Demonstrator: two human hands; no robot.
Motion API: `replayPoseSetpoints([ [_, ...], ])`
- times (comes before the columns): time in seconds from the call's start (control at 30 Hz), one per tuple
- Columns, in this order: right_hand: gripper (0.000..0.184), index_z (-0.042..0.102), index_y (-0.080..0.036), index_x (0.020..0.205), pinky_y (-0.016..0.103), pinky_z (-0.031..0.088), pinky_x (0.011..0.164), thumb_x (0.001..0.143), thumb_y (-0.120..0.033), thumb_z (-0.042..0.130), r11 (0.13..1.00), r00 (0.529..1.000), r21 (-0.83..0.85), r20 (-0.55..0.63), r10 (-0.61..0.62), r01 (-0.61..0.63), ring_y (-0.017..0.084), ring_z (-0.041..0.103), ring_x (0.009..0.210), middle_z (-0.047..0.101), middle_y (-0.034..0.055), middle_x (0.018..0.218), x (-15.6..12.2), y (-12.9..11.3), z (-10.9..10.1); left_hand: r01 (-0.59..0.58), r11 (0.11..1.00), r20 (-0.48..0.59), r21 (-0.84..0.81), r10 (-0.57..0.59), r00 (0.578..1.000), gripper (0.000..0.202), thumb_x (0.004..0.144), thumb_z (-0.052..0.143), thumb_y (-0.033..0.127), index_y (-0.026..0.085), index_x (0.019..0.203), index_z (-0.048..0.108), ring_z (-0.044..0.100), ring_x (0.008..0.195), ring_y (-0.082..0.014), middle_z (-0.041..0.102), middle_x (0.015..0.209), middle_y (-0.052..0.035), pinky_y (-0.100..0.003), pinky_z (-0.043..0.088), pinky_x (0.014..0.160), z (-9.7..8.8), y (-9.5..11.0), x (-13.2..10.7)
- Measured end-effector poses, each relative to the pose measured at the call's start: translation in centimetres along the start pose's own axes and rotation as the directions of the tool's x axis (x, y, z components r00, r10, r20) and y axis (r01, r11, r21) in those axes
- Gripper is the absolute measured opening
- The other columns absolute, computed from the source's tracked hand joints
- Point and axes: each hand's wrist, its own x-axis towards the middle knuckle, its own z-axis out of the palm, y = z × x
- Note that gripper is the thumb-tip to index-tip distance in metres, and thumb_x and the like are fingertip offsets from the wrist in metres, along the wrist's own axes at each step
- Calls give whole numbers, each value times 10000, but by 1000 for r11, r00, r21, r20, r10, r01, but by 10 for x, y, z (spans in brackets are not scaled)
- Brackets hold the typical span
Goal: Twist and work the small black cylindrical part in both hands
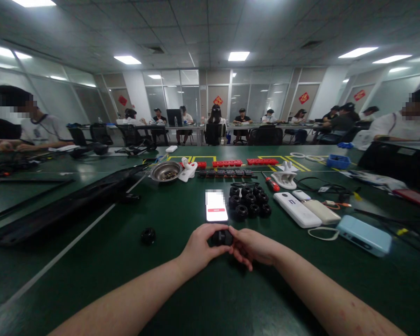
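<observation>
Both hands are together in front of the phone, around one black round plastic part (pixel 222 237). My left hand (pixel 202 245) curls its thumb and fingers around it from the left. From the right, my right hand (pixel 254 246) pinches its edge with thumb and index finger, the other fingers loosely bent. A smartphone (pixel 217 213) with a lit screen lies just beyond. Beside it, several black ring-shaped parts (pixel 251 201) stand close together in rows. One more black ring-shaped part (pixel 148 236) sits alone to the left.
Left lies a long black panel (pixel 70 205); beyond is a metal bowl (pixel 166 172) with small pieces. Red strips (pixel 227 163) and a screwdriver (pixel 272 182) lie further back. Right are white power banks (pixel 296 210) and a light-blue box (pixel 364 235). People sit around other tables.
</observation>
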Motion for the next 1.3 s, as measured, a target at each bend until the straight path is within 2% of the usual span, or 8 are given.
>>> replayPoseSetpoints([
  [0.17,310,431,-183,734,113,397,277,674,-429,611,997,998,34,-20,-61,62,38,432,342,489,-84,500,-2,-1,-1,109,994,18,-9,-109,994,386,620,667,313,218,983,576,558,895,-195,623,961,-37,-325,423,803,2,-9,2],
  [0.33,577,513,-116,686,154,384,238,792,-604,223,999,999,9,33,42,-42,68,445,301,507,0,435,-1,0,-2,4,1000,-19,7,-4,1000,356,627,664,250,219,969,574,549,901,-182,616,956,-26,-319,413,817,2,1,-1],
  [0.4,641,524,-97,632,136,346,220,797,-607,173,999,998,8,35,45,-45,59,419,276,483,5,401,0,1,-1,-49,999,1,4,49,999,346,634,657,237,221,968,573,549,895,-175,614,948,-21,-314,414,817,1,6,-2],
  [0.57,417,467,-149,709,138,413,290,700,-565,494,996,998,56,19,-65,64,30,380,341,420,-78,471,-2,0,-1,-23,1000,25,-5,23,999,398,639,655,268,224,1020,549,531,946,-179,598,1014,-28,-323,393,854,-1,5,-1],
  [0.7,434,424,-190,843,139,440,326,596,-445,674,995,995,44,20,-93,92,35,407,401,427,-96,532,-4,-2,-3,59,998,33,9,-59,998,382,615,671,297,212,973,569,553,890,-187,614,958,-32,-321,424,798,-1,1,0],
  [0.9,614,489,-123,680,182,405,273,745,-669,217,1000,997,5,71,15,-15,58,400,319,436,-32,423,-1,0,-2,-3,1000,-45,-11,2,999,347,635,662,261,214,965,566,545,896,-170,607,951,-21,-302,416,809,1,6,-2],
  [1.17,408,411,-189,785,146,431,358,612,-471,650,991,992,48,23,-123,121,41,417,429,418,-87,554,-4,-2,-1,56,998,-10,-11,-56,998,404,609,680,260,206,992,565,543,918,-191,609,984,-36,-318,409,825,-2,1,0],
  [1.3,492,463,-157,740,176,428,322,711,-642,389,999,997,18,55,-46,45,61,431,391,455,-45,504,-3,-1,-1,29,1000,-34,-8,-30,999,379,625,667,264,216,986,562,545,907,-186,611,972,-28,-320,412,818,-1,5,-1],
])
